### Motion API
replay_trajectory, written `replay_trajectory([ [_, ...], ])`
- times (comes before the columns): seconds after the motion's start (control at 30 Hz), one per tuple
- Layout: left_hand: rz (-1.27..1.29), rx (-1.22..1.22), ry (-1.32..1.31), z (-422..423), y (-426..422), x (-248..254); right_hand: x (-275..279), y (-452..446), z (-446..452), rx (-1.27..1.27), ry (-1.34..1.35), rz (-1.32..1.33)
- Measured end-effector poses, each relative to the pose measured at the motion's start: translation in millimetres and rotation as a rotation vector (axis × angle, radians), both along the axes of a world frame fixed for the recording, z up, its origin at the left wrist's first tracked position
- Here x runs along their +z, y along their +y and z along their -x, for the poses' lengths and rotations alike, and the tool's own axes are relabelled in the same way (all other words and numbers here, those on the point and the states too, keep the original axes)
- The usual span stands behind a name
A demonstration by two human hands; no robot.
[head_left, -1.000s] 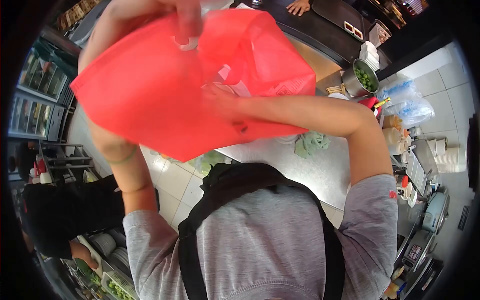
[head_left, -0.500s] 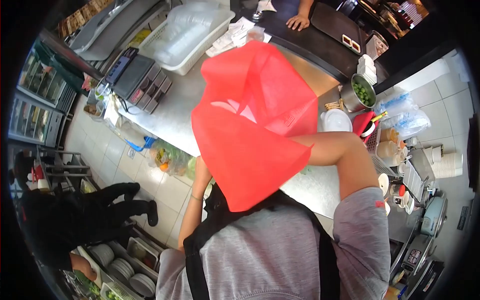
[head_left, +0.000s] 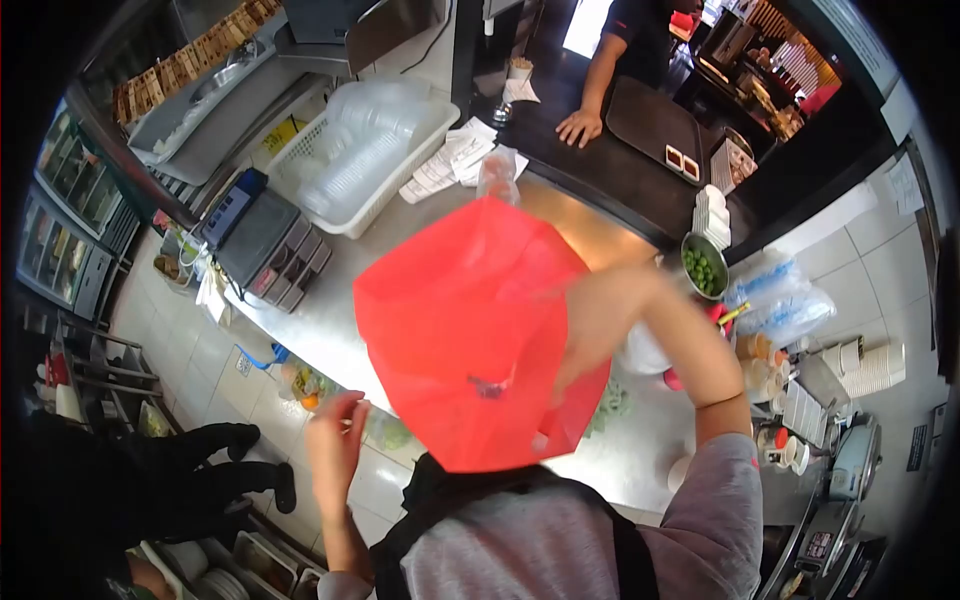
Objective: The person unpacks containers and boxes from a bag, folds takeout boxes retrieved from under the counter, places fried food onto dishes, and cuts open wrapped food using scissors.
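A red bag (head_left: pixel 460 320), apparently of non-woven fabric, stands in front of my chest over the steel counter (head_left: pixel 645 450). It bulges, with a small dark mark low on the side towards me. My right hand (head_left: pixel 605 315) is at the bag's right side, smeared by motion. Its fingers are too blurred to show whether they grip the fabric. Left of the bag and apart from it, my left hand (head_left: pixel 335 445) is raised with loosely bent fingers apart and nothing in them. The bag's contents are hidden.
A white basket of clear plastic containers (head_left: pixel 350 150) is at back left, near a dark drawer unit (head_left: pixel 265 240). A pot of green limes (head_left: pixel 703 268) stands right. Another person's hand (head_left: pixel 578 127) rests on the black ledge. Someone in dark clothes (head_left: pixel 170 450) is lower left.
The bag's wide open top has folded down and its side now faces me. My left hand has come away from it to the left. My right hand has risen along its right side.
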State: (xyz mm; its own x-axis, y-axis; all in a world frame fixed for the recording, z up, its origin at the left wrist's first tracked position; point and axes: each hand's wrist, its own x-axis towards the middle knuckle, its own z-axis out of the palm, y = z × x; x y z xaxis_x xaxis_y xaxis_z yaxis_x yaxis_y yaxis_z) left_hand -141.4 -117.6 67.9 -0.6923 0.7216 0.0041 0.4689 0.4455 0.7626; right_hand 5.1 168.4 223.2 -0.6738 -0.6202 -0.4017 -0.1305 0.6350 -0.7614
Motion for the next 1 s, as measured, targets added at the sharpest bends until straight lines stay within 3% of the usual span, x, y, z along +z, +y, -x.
replay_trajectory([
  [0.03, -0.182, 0.053, -0.021, -9, 8, 36, -10, 48, -3, -0.389, 0.045, 0.179],
  [0.07, -0.383, 0.032, 0.023, -16, 13, 57, 10, 81, 16, -0.585, -0.158, 0.364],
  [0.13, -0.573, -0.244, 0.201, -29, 29, 91, -27, 130, 63, -1.306, 0.095, 0.001],
  [0.2, -0.626, -0.507, 0.244, -45, 56, 109, -99, 162, 106, -1.343, 0.152, -0.538],
  [0.23, -0.604, -0.495, 0.228, -49, 70, 115, -142, 182, 124, -1.146, 0.143, -0.588],
  [0.3, -0.422, -0.858, 0.273, -58, 78, 117, -236, 221, 141, -1.23, 0.379, -0.512],
  [0.33, -0.365, -1.005, 0.231, -55, 76, 119, -254, 228, 149, -1.339, 0.388, -0.453],
  [0.37, -0.349, -1.122, 0.139, -52, 69, 123, -242, 216, 142, -1.498, 0.387, -0.219],
  [0.4, -0.341, -1.223, 0.036, -45, 63, 127, -230, 216, 145, -1.55, 0.239, -0.553],
  [0.43, -0.343, -1.299, -0.081, -37, 55, 130, -239, 227, 133, -1.471, 0.381, -0.527],
  [0.53, -0.401, -1.338, -0.355, -18, 31, 134, -207, 223, 103, -1.486, 0.373, -0.501],
  [0.6, -0.459, -1.274, -0.483, -17, 13, 127, -184, 222, 83, -1.361, 0.581, -0.412],
  [0.63, -0.458, -1.27, -0.484, -20, 6, 123, -177, 235, 74, -1.216, 0.833, -0.377],
  [0.67, -0.634, -1.105, -0.556, -29, -6, 115, -119, 172, 59, -1.332, 0.699, 0.127],
  [0.7, -0.805, -0.929, -0.619, -36, -15, 107, -60, 137, 45, -1.305, 0.667, -0.335],
  [0.73, -0.884, -0.897, -0.613, -40, -20, 102, -23, 115, 37, -1.441, 0.503, -0.171],
  [0.77, -0.88, -0.893, -0.608, -42, -21, 103, -6, 74, 21, -1.203, 1.073, -0.503],
  [0.8, -0.914, -0.88, -0.613, -42, -20, 104, 33, 77, 10, -1.367, 0.745, -0.438],
  [0.83, -0.949, -0.869, -0.617, -39, -16, 106, 36, 32, 8, -1.49, 0.947, 0.233],
  [0.9, -1.025, -0.86, -0.621, -35, -5, 110, 68, -1, -10, -1.117, 0.916, 0.405],
  [0.97, -1.105, -0.86, -0.624, -37, 0, 117, 73, -57, -8, -1.374, 0.964, 0.145],
  [1.0, -1.11, -0.874, -0.613, -40, -2, 122, 53, -55, -37, -1.318, 0.867, 0.276],
])
